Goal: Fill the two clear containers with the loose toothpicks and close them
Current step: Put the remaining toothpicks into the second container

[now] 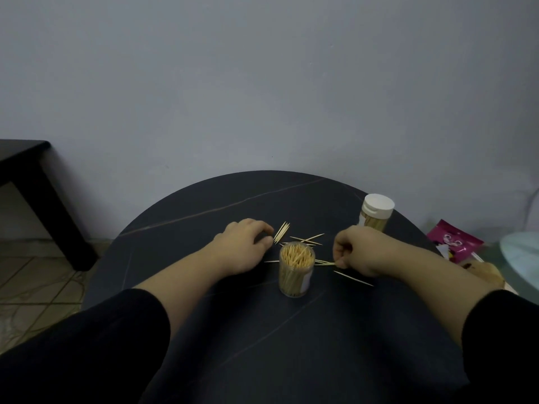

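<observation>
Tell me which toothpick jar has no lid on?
The nearer jar, in the middle: its top is open and the toothpicks inside show bare. The far jar on the right wears a white cap.

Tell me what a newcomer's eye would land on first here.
The open clear container, packed with upright toothpicks, stands mid-table between both hands. The left hand pinches a toothpick bundle behind it, while the right hand pinches loose toothpicks beside it. A white-lidded container stands far right on the round table.
</observation>
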